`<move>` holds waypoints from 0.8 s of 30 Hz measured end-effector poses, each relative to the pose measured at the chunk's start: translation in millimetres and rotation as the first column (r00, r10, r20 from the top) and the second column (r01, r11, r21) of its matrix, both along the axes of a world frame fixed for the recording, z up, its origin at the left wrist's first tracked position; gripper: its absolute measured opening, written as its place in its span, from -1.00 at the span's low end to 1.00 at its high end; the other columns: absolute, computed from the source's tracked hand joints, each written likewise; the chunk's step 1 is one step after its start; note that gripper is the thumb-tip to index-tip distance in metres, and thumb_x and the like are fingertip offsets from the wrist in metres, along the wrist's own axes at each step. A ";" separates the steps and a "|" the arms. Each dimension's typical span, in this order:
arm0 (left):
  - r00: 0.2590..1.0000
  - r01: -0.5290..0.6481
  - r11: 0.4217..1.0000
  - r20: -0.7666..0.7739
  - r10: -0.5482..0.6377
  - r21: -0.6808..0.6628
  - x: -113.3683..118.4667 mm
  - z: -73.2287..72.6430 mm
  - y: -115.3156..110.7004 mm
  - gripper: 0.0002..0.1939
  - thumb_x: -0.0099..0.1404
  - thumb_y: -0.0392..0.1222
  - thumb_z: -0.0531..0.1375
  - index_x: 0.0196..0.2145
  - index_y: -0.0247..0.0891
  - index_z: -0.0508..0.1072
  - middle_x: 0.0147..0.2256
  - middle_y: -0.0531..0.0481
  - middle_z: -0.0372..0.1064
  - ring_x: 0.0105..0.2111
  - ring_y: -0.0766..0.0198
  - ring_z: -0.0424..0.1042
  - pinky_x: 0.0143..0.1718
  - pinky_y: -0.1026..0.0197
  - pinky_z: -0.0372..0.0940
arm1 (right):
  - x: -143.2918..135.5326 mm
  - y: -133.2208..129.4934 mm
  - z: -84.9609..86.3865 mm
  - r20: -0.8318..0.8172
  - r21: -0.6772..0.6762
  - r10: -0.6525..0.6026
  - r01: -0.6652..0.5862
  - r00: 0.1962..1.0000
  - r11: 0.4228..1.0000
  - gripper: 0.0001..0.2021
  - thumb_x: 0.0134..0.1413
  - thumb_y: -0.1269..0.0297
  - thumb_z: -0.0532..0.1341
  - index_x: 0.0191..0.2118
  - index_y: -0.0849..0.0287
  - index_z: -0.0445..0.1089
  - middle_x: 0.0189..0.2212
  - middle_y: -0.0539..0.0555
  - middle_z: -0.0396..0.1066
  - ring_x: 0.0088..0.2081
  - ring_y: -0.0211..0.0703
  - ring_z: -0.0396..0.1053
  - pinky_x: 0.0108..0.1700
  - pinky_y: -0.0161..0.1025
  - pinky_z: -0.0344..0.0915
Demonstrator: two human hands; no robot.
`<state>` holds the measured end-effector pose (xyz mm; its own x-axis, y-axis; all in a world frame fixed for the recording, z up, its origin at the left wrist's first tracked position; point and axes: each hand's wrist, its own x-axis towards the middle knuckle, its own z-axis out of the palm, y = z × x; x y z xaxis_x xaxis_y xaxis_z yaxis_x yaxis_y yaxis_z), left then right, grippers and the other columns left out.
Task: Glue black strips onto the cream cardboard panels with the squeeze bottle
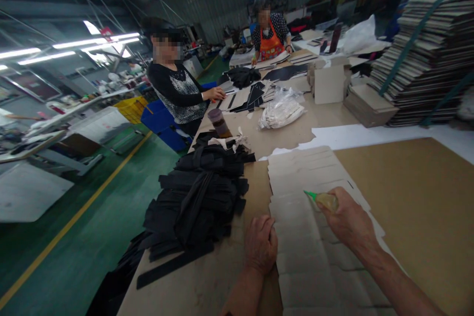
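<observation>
1. right hand (348,219): fingers wrapped around a small squeeze bottle (326,200), yellowish body, green nozzle pointing left and slightly up. nozzle tip sits right at the surface of the pale card strips; whether it touches cannot be told.
2. left hand (261,244): fingers curled under into a loose fist, nothing seen in them. knuckles rest on the left edge of the pale card strips, where they meet the brown table cover.
3. pale card strips (314,237): overlapping rows laid flat, fanned in steps, running from the near edge away toward the middle of the table. both hands are over this run, the bottle about halfway along it.
4. brown board (418,197): large flat sheet just right of the strips, lying on the table.
5. black strips (200,202): a loose heap left of the left hand, some pieces hanging off the table edge.
6. behind the heap: a brown jar (219,122) standing upright, a clear plastic bag (281,108) of pale pieces well beyond the strips.
7. far right: a tall stack of flat card sheets (429,44) with green bands, a small box (329,84) before it.
8. a person in a black top (177,89) stands at the left table edge, one hand on the table; another person in an orange apron (270,39) at the far end.
</observation>
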<state>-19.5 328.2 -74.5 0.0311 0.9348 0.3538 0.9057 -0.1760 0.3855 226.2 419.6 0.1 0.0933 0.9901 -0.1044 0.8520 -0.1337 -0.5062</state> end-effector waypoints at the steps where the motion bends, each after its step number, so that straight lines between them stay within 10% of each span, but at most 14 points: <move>1: 1.000 -0.001 1.000 0.000 0.001 0.000 0.1 0.0 0.0 -0.72 0.38 -0.35 0.04 -0.03 -0.20 0.45 -0.06 -0.11 0.45 -0.10 0.11 0.41 -0.02 -0.02 0.41 | 1.8 0.5 -0.2 -0.001 -0.002 -0.007 0.007 1.000 1.000 -0.78 0.18 0.00 0.14 -0.21 0.01 0.25 -0.34 0.04 0.44 -0.33 -0.02 0.40 -0.37 -0.22 0.09; 24: 1.000 0.018 0.998 -0.013 -0.017 0.058 -1.2 -4.8 1.4 -0.72 0.38 -0.37 0.05 -0.03 -0.21 0.44 -0.08 -0.09 0.45 -0.11 0.11 0.40 -0.02 -0.02 0.41 | 22.1 5.0 -0.8 -0.019 0.035 -0.101 0.102 0.995 0.994 -0.72 0.12 -0.05 0.15 -0.21 0.04 0.29 -0.37 0.06 0.44 -0.37 -0.03 0.37 -0.37 -0.21 0.13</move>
<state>-20.8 329.6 -79.3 0.0516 0.9118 0.4074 0.9070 -0.2136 0.3631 248.2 424.5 -0.7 0.1921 0.9787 -0.0717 0.8263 -0.2007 -0.5262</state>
